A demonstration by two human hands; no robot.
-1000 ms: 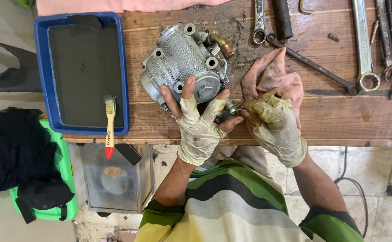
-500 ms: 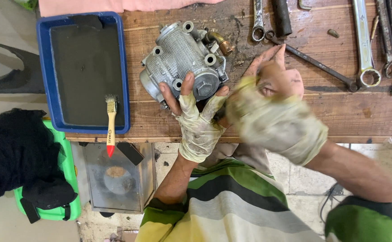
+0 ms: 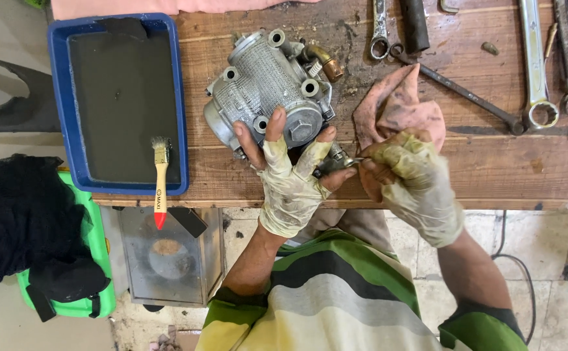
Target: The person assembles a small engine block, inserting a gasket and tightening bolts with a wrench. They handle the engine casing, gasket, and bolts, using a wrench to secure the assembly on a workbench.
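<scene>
Bare planks of the wooden bench point(image 3: 505, 172) lie open at three o'clock from the gloved right hand point(image 3: 409, 182), a clear strip running along the near edge to the frame's side. At twelve o'clock from that hand the crumpled pink rag point(image 3: 398, 107) blocks the way, and beyond it, toward one o'clock, the long dark steel wrench point(image 3: 472, 97) lies aslant. The ribbed grey metal engine casting point(image 3: 268, 91) fills the space at twelve o'clock from the gloved left hand point(image 3: 288, 182), which rests on it. At nine o'clock from the left hand a narrow bare gap of bench separates the casting from the blue plastic tray point(image 3: 60, 104), whose rim carries the yellow-handled paintbrush point(image 3: 160, 182). Silver spanners point(image 3: 534, 62) crowd the far right.
</scene>
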